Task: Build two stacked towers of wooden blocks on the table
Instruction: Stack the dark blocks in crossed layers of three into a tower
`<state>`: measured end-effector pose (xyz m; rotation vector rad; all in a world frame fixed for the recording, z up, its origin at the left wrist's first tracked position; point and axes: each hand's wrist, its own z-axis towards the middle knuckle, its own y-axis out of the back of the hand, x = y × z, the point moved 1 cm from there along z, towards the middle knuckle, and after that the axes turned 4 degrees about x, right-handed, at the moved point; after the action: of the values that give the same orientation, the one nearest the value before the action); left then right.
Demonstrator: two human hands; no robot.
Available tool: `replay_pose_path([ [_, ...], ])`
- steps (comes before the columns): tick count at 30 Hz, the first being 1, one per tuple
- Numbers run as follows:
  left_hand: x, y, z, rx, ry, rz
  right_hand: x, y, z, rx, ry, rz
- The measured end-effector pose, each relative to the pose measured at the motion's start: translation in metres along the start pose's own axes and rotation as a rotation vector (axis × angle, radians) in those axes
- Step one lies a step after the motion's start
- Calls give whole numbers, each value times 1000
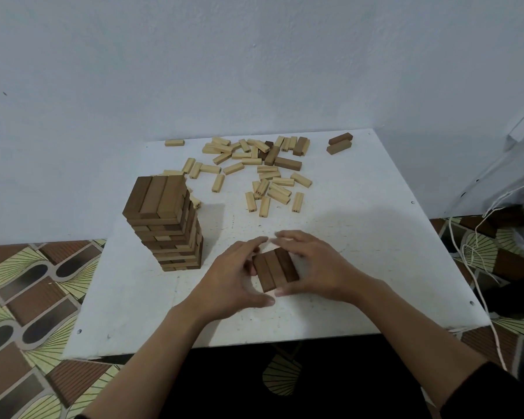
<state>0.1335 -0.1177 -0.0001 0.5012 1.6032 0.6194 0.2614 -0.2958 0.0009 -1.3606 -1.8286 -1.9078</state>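
The left hand [239, 275] is curved round the left side of a row of three dark blocks [275, 269]. Its fingers are laid on the far left corner of the row, and its thumb is stretched toward the near end. The right hand [312, 267] is cupped round the right side in the same way, with its fingers reached over the far end and its thumb brought just beside the near end. The row is thus enclosed between both hands.

The three blocks are laid flat on the white bench [360, 267], side by side and touching. Their long axis is directed away from the person, with the far ends turned a little to the left.

To the left of the hands a tall tower [167, 228] of brown blocks is seen, standing upright. Its layers are crossed, and the long axis of the top three blocks is pointed away from the person.

Farther back, many pale loose blocks [254, 170] are scattered in all directions, with some dark ones mixed in. Two dark blocks [340, 143] are placed apart near the far right corner.
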Motion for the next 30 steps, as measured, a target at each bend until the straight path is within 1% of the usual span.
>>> replay_pose_path([
  [1, 2, 1, -2, 7, 11, -8, -1, -3, -3, -57, -36, 47],
  [3, 5, 2, -6, 23, 22, -12, -2, -9, -9, -223, -100, 127],
  [5, 7, 3, -11, 25, 18, -21, 2, -18, -14, -329, -153, 114],
  [12, 11, -1, -17, -85, 2, -64, 31, -50, -11, -402, -230, -165],
  [16, 14, -3, -18, -126, -3, -52, 35, -62, -6, -446, -275, -256],
  [20, 16, -5, -21, -158, -25, -49, 34, -65, -3, -441, -262, -274],
  [24, 16, -5, -22, -208, -31, -70, 30, -63, -4, -397, -198, -172],
  [27, 16, -6, -22, -215, -32, -67, 25, -55, -6, -276, -122, -65],
  [30, 16, -7, -23, -222, -26, -57, 21, -39, -7, -119, -56, -28],
])
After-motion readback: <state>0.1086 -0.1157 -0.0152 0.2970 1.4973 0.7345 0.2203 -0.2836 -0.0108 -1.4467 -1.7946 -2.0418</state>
